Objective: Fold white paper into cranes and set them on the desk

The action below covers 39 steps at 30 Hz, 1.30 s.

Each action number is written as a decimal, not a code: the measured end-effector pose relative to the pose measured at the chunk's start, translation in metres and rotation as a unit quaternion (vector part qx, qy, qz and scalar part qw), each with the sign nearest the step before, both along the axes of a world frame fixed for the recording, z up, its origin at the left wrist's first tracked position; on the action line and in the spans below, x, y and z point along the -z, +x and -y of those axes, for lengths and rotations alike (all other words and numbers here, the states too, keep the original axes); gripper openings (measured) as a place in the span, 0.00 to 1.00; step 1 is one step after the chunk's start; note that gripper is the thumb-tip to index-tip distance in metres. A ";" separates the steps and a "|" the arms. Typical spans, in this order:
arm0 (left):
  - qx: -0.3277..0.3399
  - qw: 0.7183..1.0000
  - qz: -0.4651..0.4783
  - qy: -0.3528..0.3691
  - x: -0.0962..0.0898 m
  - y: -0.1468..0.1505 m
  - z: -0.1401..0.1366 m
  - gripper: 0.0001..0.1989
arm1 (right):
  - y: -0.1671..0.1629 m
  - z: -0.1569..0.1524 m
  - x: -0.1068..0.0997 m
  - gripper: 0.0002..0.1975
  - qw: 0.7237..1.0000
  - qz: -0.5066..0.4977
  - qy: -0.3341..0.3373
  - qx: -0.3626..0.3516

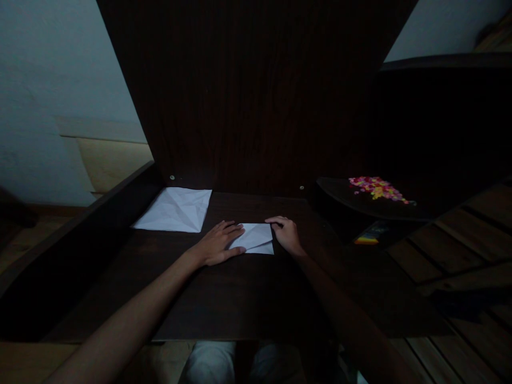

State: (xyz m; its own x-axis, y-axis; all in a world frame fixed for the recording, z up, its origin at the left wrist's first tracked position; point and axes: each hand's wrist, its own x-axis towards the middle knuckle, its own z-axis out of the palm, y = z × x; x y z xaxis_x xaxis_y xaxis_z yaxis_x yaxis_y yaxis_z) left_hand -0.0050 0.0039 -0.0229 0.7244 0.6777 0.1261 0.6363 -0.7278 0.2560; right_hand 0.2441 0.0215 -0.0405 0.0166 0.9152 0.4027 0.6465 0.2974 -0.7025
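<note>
The folded paper [256, 234] lies on our tabletop [224, 304], long axis left-to-right, with room towards the near edge. Our left hand [220, 244] spreads on it; our right hand [286, 234] bends by its far-right corner, grip unclear.

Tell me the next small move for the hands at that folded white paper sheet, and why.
Probably press the right hand down along the slanted flap edge of the folded white paper sheet: that edge looks slightly raised at its right end, the right hand is near the upper right corner, and the left hand, resting on the left side, could steady the sheet.
</note>
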 end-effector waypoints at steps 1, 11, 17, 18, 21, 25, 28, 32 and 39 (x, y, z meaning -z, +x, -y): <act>-0.003 1.000 0.004 0.008 0.001 0.000 0.000 0.28 | 0.001 -0.001 0.000 0.16 1.000 -0.017 0.006 0.003; -0.018 0.998 -0.006 0.067 0.002 0.002 0.000 0.28 | -0.006 0.012 -0.011 0.13 0.988 0.022 0.010 -0.155; 0.001 1.000 -0.011 0.019 0.008 -0.001 -0.002 0.28 | -0.007 0.016 -0.006 0.24 0.958 0.185 -0.049 -0.213; 0.001 1.000 -0.013 0.013 0.009 -0.001 -0.002 0.29 | -0.007 0.016 -0.006 0.25 0.953 0.200 -0.055 -0.219; -0.004 1.000 -0.024 0.000 0.009 -0.001 -0.002 0.29 | -0.005 0.016 -0.008 0.28 0.945 0.225 -0.077 -0.223; -0.004 1.000 -0.028 -0.005 0.008 -0.002 -0.002 0.31 | -0.002 0.016 -0.010 0.34 0.940 0.241 -0.097 -0.220; -0.005 0.999 -0.031 -0.006 0.008 -0.002 -0.002 0.31 | -0.001 0.014 -0.006 0.34 0.940 0.254 -0.107 -0.202; -0.005 0.999 -0.032 0.000 0.009 -0.002 -0.002 0.31 | 0.000 0.012 0.003 0.32 0.943 0.275 -0.116 -0.144; 0.001 0.999 -0.052 -0.016 0.003 -0.003 -0.001 0.31 | -0.001 0.010 0.007 0.28 0.953 0.281 -0.068 -0.090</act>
